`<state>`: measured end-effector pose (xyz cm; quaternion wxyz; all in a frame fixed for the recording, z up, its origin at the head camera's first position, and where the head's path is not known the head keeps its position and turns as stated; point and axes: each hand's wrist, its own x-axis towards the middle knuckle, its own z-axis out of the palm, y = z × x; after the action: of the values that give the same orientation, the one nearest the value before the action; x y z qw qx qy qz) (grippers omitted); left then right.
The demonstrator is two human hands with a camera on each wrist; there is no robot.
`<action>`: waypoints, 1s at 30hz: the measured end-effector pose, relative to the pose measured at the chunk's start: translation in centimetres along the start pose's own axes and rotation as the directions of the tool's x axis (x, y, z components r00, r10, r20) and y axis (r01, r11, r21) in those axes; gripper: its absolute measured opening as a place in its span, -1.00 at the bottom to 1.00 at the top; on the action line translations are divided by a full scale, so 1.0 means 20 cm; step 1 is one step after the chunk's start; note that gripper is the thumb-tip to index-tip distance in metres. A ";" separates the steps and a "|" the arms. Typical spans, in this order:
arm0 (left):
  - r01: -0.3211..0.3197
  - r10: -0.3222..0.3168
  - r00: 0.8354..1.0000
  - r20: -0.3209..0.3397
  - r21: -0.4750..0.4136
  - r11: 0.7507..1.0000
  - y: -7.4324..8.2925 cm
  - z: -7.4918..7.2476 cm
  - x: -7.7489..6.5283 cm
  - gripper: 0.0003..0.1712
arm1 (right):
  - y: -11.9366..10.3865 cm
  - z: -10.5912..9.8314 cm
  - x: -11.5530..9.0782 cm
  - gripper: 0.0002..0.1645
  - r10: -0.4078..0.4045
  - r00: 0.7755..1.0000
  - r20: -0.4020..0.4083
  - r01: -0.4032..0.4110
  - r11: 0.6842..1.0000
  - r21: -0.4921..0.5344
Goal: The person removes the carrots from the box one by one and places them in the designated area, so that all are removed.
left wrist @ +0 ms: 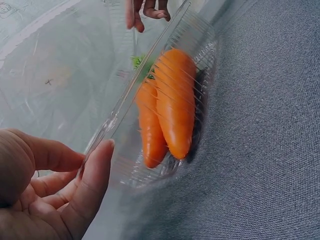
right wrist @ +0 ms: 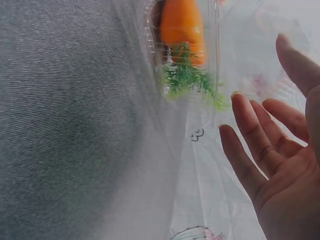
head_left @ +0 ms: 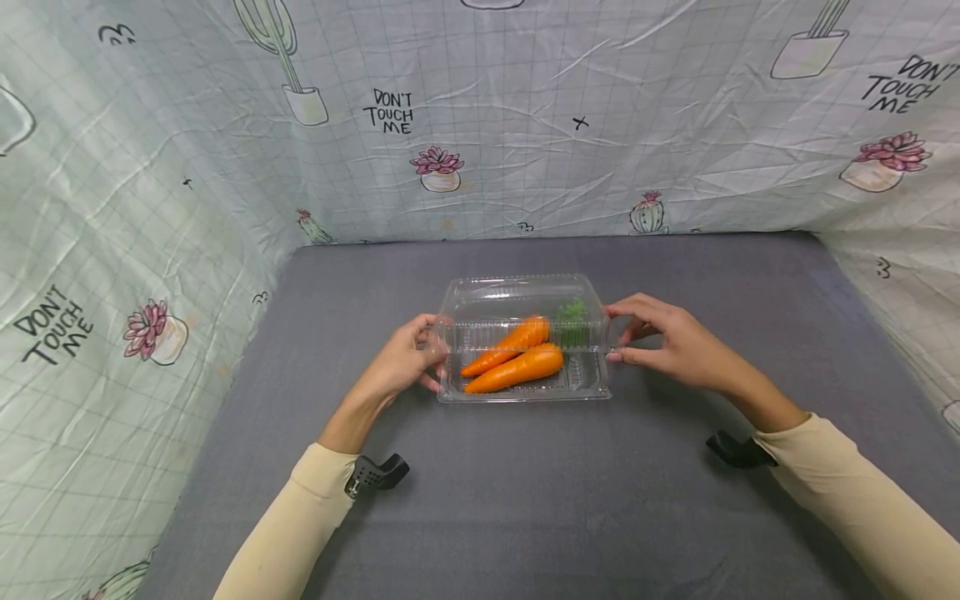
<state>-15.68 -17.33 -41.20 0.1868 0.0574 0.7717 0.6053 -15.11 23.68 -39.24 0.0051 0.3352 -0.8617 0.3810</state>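
A clear plastic clamshell box (head_left: 525, 395) lies on the grey tabletop, its lid (head_left: 517, 287) tilted over the base. Inside are two orange carrots (head_left: 517, 371), side by side and slanting, with green leafy tops (head_left: 573, 321) towards the right end. At the box's left end, my left hand (head_left: 408, 354) pinches the clear rim between thumb and fingers, as the left wrist view shows close up. My right hand (head_left: 671, 337) is at the opposite end, fingertips right at the lid's edge. In the right wrist view its fingers (right wrist: 245, 125) are spread and relaxed beside the leafy tops.
Grey cloth covers the tabletop (head_left: 525, 500) around the box. A pale printed curtain (head_left: 510, 125) hangs along the back and both sides. Black wrist devices (head_left: 378, 473) sit below both hands, at the cuffs of cream sleeves (head_left: 292, 525).
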 end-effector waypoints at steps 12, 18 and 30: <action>-0.014 0.014 1.000 0.023 0.006 1.000 0.00 -0.01 0.01 -0.42 | 0.01 -0.02 0.08 -0.39 0.010 0.994 -0.109 -0.012 1.000 -0.011; -0.008 0.008 1.000 0.025 0.000 1.000 0.00 -0.01 0.00 -0.42 | 0.01 -0.03 0.11 -0.43 0.023 0.991 -0.129 -0.021 1.000 0.023; -0.003 0.003 1.000 0.030 -0.003 1.000 -0.01 -0.01 0.01 -0.42 | 0.02 -0.03 0.15 -0.40 0.000 0.983 -0.182 0.017 0.996 0.092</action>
<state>-15.89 -17.55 -41.29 0.1975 0.0670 0.7677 0.6059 -17.82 22.61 -38.38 0.0696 0.3028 -0.8374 0.4496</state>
